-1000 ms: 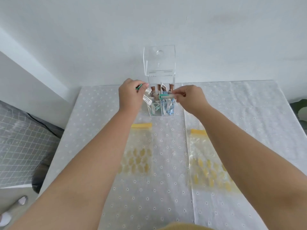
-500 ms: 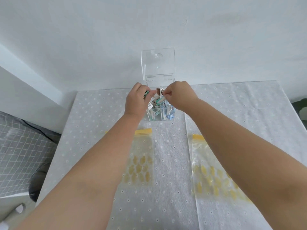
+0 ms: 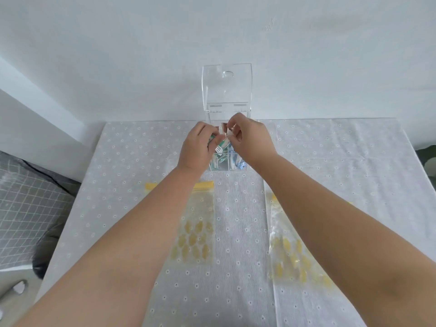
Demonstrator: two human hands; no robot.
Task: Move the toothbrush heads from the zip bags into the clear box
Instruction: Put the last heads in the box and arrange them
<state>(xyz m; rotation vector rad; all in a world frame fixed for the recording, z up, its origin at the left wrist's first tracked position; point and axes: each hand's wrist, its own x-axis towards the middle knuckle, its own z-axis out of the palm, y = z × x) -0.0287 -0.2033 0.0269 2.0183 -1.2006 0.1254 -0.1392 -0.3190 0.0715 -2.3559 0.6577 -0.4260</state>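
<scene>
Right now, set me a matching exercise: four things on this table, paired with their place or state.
Things
1. clear box lid
2. left zip bag
3. right zip bag
4. wrapped toothbrush head

Place or state
A. pinched between both hands above the box
B. lying flat beside the left forearm
C. standing open against the wall
D. partly hidden under the right forearm

Pairs: 1-C, 2-B, 3-D, 4-A

The left hand and right hand meet over the clear box.
</scene>
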